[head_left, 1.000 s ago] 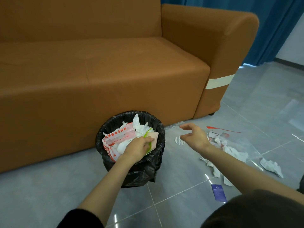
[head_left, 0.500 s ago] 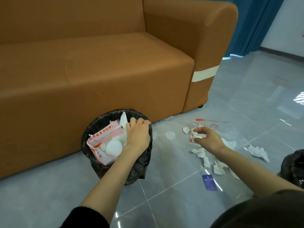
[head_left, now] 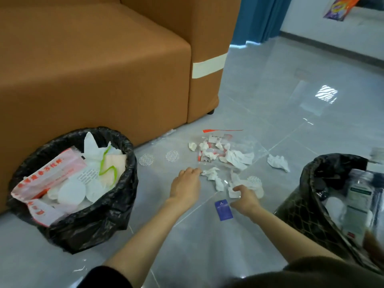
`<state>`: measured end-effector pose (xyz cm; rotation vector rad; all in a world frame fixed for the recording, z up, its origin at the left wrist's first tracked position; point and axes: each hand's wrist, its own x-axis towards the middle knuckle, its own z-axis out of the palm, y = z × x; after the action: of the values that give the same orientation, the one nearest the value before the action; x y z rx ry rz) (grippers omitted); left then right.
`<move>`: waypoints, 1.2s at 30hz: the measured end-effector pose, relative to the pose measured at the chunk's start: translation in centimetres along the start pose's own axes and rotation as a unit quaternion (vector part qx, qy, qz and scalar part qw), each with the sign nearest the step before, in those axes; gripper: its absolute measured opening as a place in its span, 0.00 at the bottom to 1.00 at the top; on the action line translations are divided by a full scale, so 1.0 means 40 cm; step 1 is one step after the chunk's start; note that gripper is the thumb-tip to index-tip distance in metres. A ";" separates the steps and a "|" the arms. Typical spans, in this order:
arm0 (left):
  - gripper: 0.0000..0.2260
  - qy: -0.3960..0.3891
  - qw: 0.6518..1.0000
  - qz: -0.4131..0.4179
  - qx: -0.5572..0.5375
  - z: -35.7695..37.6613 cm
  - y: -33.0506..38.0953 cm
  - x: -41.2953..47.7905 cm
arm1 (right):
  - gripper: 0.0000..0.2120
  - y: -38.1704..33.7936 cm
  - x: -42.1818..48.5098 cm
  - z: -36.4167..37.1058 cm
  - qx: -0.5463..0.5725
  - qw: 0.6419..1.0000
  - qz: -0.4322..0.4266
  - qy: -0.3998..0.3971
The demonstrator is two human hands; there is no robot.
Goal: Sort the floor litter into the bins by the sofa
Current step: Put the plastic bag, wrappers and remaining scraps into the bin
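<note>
Floor (head_left: 270, 104): grey glossy tile; orange sofa (head_left: 93, 69) behind.
Left bin (head_left: 93, 221): black-lined, by the sofa front, packed with paper and packaging.
Right bin (head_left: 301, 215): black-lined, contains bottles.
Litter: crumpled tissues (head_left: 236, 157) on clear plastic bag (head_left: 255, 146), between the bins.
Left hand (head_left: 186, 183): fingers loosely extended, tips touching one tissue (head_left: 211, 173).
Right hand (head_left: 245, 197): pinching tissue scrap (head_left: 232, 193), beside blue card (head_left: 223, 209).

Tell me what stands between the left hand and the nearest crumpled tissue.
Nothing visible does: the left hand has its fingertips right at the nearest crumpled tissue.

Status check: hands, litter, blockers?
Left hand open beside crumpled white tissue scraps. Right hand pinches a white paper scrap. Small blue card lies between wrists.
</note>
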<state>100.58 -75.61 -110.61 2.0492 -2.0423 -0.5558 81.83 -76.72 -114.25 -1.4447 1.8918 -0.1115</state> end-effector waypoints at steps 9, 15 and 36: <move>0.25 -0.097 0.995 0.011 -0.022 0.143 -0.018 0.075 | 0.40 0.067 0.089 0.066 -0.084 0.994 -0.059 -0.034; 0.28 -0.115 0.992 0.054 -0.019 0.189 -0.006 0.148 | 0.25 0.092 0.086 0.131 -0.067 0.986 -0.153 -0.004; 0.21 -0.138 0.988 0.070 -0.025 0.252 -0.072 0.168 | 0.31 0.081 0.028 0.111 -0.221 0.959 -0.177 -0.034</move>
<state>99.10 -80.96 -121.74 1.8700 -2.2755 -0.8963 81.77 -74.94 -119.58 -2.0541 1.6477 0.2030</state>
